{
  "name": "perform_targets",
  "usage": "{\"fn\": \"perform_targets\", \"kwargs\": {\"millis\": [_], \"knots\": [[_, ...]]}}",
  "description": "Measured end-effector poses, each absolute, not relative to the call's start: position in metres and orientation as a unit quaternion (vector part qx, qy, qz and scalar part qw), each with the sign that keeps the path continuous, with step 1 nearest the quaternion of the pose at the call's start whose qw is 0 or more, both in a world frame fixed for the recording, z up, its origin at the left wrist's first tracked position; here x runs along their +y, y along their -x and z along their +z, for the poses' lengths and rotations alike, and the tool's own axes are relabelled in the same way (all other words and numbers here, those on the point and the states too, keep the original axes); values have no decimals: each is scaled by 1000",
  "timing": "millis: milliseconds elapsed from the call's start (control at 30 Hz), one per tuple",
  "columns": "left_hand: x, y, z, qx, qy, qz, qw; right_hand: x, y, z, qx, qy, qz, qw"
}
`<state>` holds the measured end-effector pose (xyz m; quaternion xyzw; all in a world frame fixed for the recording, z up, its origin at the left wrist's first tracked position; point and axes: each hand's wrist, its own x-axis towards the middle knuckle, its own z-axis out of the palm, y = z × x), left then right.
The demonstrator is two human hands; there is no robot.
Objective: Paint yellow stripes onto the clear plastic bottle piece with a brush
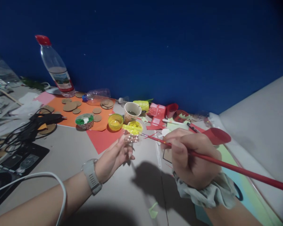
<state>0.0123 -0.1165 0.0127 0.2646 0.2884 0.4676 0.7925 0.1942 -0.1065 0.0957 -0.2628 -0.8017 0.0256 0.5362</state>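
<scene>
My left hand (114, 157), with a grey watch on its wrist, is closed around a small clear plastic piece (132, 133) with yellow paint on top, lifted above the table. My right hand (191, 157), a grey scrunchie on its wrist, grips a long red paintbrush (226, 164) like a pen. The brush tip reaches the yellow top of the clear piece. A yellow lid with paint (115, 121) and a paper cup of greenish water (132, 112) stand just behind.
An orange sheet (85, 110) with several cardboard discs lies at back left, beside an upright bottle with a red cap (55, 67) and a lying bottle (96, 95). A black glue gun with cords (44, 119) sits left. Red paper scraps and a red cup (171, 110) lie behind.
</scene>
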Motion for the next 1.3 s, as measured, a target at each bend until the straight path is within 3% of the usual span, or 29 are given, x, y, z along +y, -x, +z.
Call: {"fn": "perform_targets", "kwargs": {"millis": [400,900,1300], "knots": [[-115,-13,12,237,-225,479,815,-111,-189,99,-816,234,73,523],[-116,-13,8,276,-244,496,787,-112,-184,99,-841,208,39,497],[-115,-13,7,249,-250,491,796,-112,-185,100,-820,230,41,523]]}}
